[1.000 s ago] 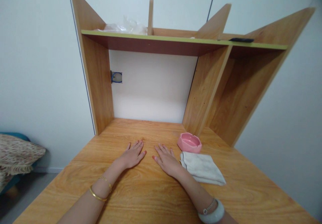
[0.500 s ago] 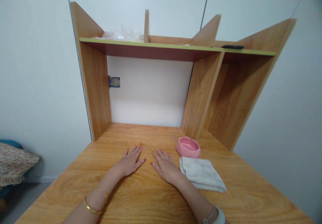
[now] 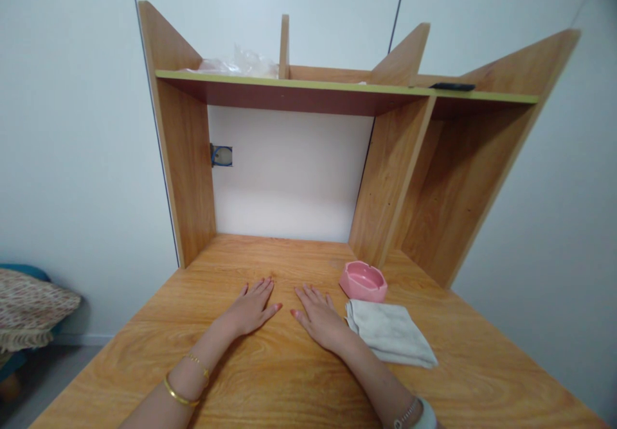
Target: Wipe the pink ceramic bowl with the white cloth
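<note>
My left hand (image 3: 250,308) lies flat, palm down, on the wooden desk (image 3: 270,384), its fingers stretched out and holding nothing. Beside it, a small gap away, my right hand (image 3: 319,316) also rests flat on the desktop with fingers apart. Right of that hand sits a pink ashtray (image 3: 364,281) with notches in its rim. A folded pale grey cloth (image 3: 393,334) lies just in front of the ashtray, close to my right wrist and forearm. Neither hand touches the ashtray.
A wooden shelf unit (image 3: 332,88) rises from the back of the desk. On its shelf are a clear plastic bag (image 3: 243,63) and a flat black object (image 3: 453,87). An uncovered socket box (image 3: 222,156) shows in the wall. At far left is a patterned fringed cushion or cloth (image 3: 33,307).
The whole view has shifted very slightly. Both hands, the ashtray and the cloth keep their places on the desk.
</note>
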The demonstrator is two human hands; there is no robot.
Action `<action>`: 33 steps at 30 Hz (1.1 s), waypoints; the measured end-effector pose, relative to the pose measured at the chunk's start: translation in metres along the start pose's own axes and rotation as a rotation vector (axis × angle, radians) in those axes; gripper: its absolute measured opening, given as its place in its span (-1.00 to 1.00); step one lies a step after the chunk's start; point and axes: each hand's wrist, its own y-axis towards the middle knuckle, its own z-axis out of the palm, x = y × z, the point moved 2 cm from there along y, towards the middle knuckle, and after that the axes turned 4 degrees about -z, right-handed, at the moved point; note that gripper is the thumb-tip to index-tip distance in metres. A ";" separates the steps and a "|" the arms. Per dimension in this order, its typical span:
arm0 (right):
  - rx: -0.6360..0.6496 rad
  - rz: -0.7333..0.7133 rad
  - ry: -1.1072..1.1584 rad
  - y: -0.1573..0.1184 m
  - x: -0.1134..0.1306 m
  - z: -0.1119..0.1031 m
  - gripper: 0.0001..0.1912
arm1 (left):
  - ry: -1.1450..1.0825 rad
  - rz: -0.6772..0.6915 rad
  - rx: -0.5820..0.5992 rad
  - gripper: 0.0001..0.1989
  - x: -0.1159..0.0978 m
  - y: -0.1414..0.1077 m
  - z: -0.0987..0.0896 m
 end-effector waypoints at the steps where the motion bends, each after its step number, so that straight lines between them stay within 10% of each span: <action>1: -0.001 -0.002 0.000 0.000 0.000 0.000 -0.36 | -0.001 -0.001 -0.002 -0.22 0.000 0.000 0.000; 33: -0.007 0.009 0.016 0.001 -0.002 0.003 -0.36 | 0.003 0.002 -0.014 -0.27 -0.004 -0.004 -0.003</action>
